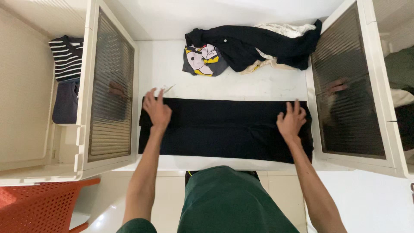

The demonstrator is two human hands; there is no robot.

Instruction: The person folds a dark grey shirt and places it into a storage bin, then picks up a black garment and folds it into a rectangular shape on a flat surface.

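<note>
We press both hands — left hand [157, 110], right hand [292, 121] — flat, fingers spread, on the folded black garment [224, 129]. Its near edge lies at the tabletop [224, 82] rim — uneven pressure could skew the fold or drag it off.

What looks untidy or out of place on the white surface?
The pile of clothes at the back is crumpled, not folded. A small thin object lies loose near the left hand; I cannot tell what it is. The black cloth under both hands lies flat and neat.

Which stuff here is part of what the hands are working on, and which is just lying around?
In hand:
- left hand
- right hand
- flat folded black cloth

Lying about:
- heap of dark and cream clothes
- striped black-and-white top
- orange plastic chair
</note>
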